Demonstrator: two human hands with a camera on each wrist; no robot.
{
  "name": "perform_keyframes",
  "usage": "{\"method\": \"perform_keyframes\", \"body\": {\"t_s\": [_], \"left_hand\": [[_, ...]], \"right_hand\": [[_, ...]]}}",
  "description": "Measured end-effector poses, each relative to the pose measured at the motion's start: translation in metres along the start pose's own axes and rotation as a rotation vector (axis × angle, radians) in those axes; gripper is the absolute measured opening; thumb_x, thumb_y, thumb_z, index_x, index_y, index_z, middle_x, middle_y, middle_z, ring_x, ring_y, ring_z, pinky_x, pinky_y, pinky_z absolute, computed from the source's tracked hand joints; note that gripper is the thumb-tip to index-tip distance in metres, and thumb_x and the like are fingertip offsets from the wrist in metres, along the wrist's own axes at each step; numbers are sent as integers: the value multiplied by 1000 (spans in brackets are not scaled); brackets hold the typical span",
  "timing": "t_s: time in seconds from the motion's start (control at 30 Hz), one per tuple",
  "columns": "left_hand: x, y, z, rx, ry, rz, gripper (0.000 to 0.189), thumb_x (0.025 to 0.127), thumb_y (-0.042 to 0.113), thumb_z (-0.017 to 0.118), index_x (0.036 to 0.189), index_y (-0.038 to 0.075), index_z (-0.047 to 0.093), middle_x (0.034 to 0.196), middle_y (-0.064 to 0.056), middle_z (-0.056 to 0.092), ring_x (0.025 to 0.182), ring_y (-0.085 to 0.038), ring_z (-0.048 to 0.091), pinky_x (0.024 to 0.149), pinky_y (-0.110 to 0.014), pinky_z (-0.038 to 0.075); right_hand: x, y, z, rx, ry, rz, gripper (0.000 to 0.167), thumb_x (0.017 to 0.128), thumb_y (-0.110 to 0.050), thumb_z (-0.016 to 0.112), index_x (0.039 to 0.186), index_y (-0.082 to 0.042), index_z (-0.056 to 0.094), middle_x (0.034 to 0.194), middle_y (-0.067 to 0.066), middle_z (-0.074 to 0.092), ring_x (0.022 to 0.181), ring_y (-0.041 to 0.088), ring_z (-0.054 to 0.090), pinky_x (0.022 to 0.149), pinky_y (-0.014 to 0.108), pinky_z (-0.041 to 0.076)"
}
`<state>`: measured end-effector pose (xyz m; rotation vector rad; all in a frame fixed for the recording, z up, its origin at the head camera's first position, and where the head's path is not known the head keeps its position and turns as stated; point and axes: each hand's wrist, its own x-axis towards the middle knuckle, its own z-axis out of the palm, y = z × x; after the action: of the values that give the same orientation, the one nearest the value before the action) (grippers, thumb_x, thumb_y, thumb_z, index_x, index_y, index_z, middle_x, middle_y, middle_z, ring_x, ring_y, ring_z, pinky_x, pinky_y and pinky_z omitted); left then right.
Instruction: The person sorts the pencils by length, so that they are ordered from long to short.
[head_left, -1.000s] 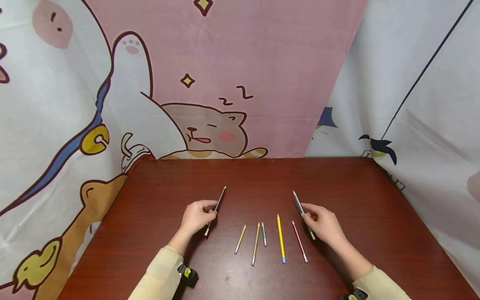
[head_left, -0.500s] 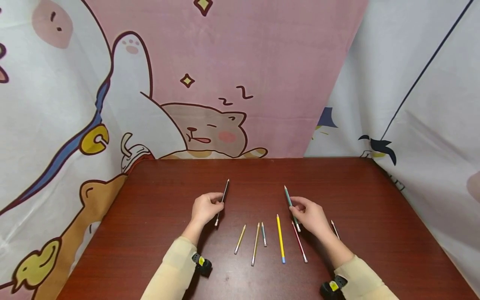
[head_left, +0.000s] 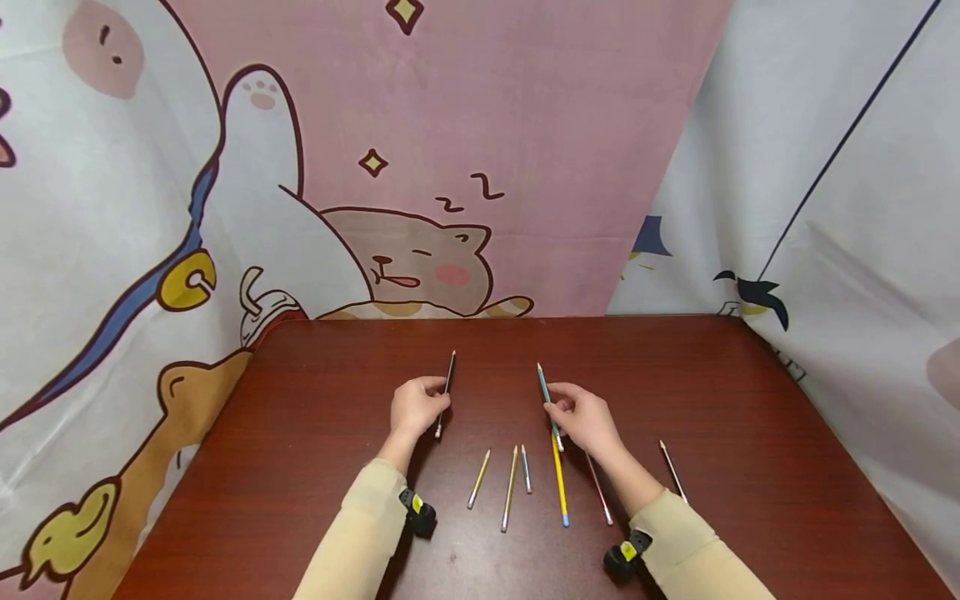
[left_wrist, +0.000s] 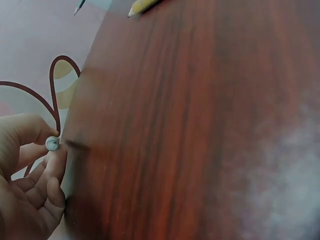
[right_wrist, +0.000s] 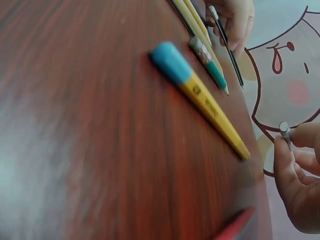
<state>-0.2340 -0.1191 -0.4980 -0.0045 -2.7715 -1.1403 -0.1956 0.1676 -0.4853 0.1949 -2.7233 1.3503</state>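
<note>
Basically, L hand (head_left: 417, 408) pinches a black pencil (head_left: 452, 367) btwn thumb & fingers; R hand (head_left: 588, 418) pinches a teal pencil (head_left: 543, 382) likewise, both over the dark-red wood tabletop (head_left: 337, 350). Nearer the person lie, L to R, a short gold pencil (head_left: 479, 478), a longer gold pencil (head_left: 510, 490), a short blue-green pencil (head_left: 527, 469), a yellow pencil (head_left: 561, 487) w/ blue end & a red pencil (head_left: 598, 490). From the head cam, teal's eraser end overlaps yellow's tip; R hand hides red's. R sleeve (head_left: 697, 546) blocks a dark pencil's (head_left: 672, 471) near end.
</note>
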Motion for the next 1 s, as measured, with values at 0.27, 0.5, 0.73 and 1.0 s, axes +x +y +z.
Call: {"method": "perform_keyframes", "body": {"t_s": [0.27, 0.5, 0.73, 1.0], "left_hand": [[7, -2, 0, 61, 20, -57, 36, 75, 17, 67, 109, 18, 78, 81, 5, 72, 76, -19, 67, 63, -37, 49], [8, -11, -7, 69, 37, -84, 35, 76, 18, 67, 110, 17, 78, 83, 3, 73, 78, -20, 67, 63, -38, 49], [8, -21, -18, 69, 45, -95, 34, 78, 18, 68, 111, 14, 77, 83, 1, 72, 77, -20, 67, 63, -38, 48], [7, -26, -22, 70, 45, -99, 36, 78, 18, 69, 112, 15, 77, 84, 1, 73, 79, -20, 68, 66, -38, 49]], "right_hand": [[8, -8, 18, 8, 6, -17, 35, 87, -8, 73, 120, 0, 67, 71, 0, 65, 49, 9, 58, 50, 26, 47], [12, -14, 28, 47, -2, 3, 35, 87, -8, 73, 120, -1, 67, 69, -1, 64, 48, 10, 58, 47, 26, 48], [15, -21, 35, 57, -1, 12, 34, 87, -8, 73, 120, -1, 67, 70, -1, 63, 49, 12, 59, 50, 27, 50], [18, -27, 49, 115, 6, -8, 33, 86, -6, 73, 118, 1, 67, 70, 0, 64, 49, 14, 61, 50, 27, 52]]}}
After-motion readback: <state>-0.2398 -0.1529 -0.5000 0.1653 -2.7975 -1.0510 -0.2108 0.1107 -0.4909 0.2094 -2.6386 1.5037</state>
